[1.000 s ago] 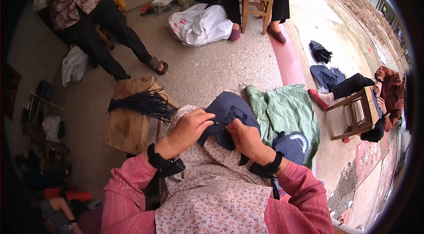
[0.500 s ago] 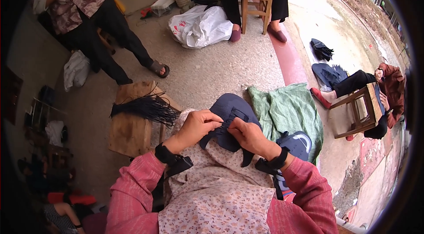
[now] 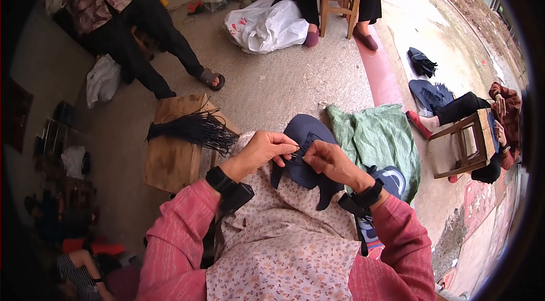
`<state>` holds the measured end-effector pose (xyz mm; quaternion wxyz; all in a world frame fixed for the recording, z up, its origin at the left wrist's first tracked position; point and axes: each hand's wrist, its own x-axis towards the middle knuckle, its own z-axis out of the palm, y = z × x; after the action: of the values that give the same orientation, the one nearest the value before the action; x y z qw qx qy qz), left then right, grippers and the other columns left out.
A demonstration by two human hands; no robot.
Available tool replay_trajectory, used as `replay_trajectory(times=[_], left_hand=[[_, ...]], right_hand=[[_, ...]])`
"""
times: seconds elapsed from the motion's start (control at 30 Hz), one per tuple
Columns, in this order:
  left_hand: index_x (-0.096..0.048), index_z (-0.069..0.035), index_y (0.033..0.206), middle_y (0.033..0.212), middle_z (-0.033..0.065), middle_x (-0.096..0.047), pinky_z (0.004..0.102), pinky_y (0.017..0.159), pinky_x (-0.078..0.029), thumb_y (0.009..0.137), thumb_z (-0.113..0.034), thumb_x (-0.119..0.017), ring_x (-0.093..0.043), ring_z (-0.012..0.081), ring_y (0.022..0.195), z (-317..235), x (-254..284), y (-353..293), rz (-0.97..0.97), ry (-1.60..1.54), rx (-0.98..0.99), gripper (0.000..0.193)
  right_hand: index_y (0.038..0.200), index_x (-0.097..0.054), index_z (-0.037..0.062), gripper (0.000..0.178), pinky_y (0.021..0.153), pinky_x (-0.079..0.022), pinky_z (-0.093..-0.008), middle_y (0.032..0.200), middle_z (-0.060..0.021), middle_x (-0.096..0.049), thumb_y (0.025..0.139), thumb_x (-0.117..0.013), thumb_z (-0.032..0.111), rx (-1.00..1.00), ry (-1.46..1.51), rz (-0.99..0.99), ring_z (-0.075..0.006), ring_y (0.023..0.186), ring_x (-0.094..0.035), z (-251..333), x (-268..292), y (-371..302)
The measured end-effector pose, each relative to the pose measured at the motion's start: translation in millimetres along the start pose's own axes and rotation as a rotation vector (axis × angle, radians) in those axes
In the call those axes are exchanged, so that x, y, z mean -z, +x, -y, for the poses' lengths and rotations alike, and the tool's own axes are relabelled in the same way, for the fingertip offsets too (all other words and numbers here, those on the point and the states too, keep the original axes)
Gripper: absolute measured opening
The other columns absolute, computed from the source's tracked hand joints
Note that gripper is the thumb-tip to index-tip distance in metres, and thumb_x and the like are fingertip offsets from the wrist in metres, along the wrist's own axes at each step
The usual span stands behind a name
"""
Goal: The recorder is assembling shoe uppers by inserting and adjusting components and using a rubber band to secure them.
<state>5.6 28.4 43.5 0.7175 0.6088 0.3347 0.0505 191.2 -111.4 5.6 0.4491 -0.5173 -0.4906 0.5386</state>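
dark blue shoe upper point(image 3: 306, 156), curved, fabric-like.

Both hands, left point(image 3: 262, 153) and right point(image 3: 328, 160), cover the middle of the dark shoe upper point(image 3: 306, 130), and whatever thin piece the fingertips pinch there is too small to tell.

Left hand point(image 3: 262, 152) and right hand point(image 3: 329, 160) pinch navy shoe upper point(image 3: 306, 133) — on lap

The shoe upper point(image 3: 306, 150) is matt navy cloth; the stool point(image 3: 170, 156) is rough bare wood; the floor point(image 3: 284, 85) is speckled concrete.
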Motion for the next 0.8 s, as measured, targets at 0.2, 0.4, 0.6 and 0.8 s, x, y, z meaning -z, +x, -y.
replay_trajectory(times=[0.2,0.4,0.6,0.8], left_hand=[[-0.073,0.001,0.099,0.082,0.0041,-0.068,0.0205,0.057,-0.051,0.09,-0.01,-0.068,-0.062,0.0088,0.065,2,-2,1,0.053,0.188,-0.137,0.014],[-0.072,0.001,0.092,0.089,0.0028,-0.063,0.0195,0.056,-0.049,0.086,-0.001,-0.068,-0.061,0.0079,0.071,3,-2,-4,-0.048,0.389,-0.256,0.008],[-0.072,0.001,0.093,0.087,0.002,-0.062,0.0186,0.056,-0.048,0.086,0.003,-0.067,-0.058,0.0058,0.069,-4,-6,0,-0.038,0.504,-0.446,0.009],[-0.072,0.0,0.093,0.083,0.0022,-0.063,0.0198,0.058,-0.048,0.086,0.001,-0.068,-0.059,0.0064,0.068,1,-6,1,-0.023,0.575,-0.515,0.008]], right_hand=[[0.093,-0.056,0.0038,0.01,0.057,-0.04,-0.0229,0.071,0.0032,-0.051,0.099,-0.058,0.012,-0.047,0.015,-0.015,-0.0052,0.065,-0.047,2,-1,-3],[0.093,-0.057,0.0033,0.012,0.056,-0.041,-0.0235,0.074,0.0024,-0.055,0.097,-0.061,0.014,0.059,0.104,0.034,-0.0064,0.064,-0.05,-13,-3,13],[0.093,-0.057,0.0031,0.015,0.056,-0.04,-0.0235,0.07,0.0038,-0.051,0.098,-0.06,0.016,0.072,0.034,0.04,-0.0064,0.063,-0.047,-11,8,12],[0.093,-0.057,0.0029,0.014,0.056,-0.04,-0.024,0.072,0.0019,-0.052,0.098,-0.06,0.016,0.073,0.123,0.032,-0.0069,0.064,-0.048,-16,3,7]])
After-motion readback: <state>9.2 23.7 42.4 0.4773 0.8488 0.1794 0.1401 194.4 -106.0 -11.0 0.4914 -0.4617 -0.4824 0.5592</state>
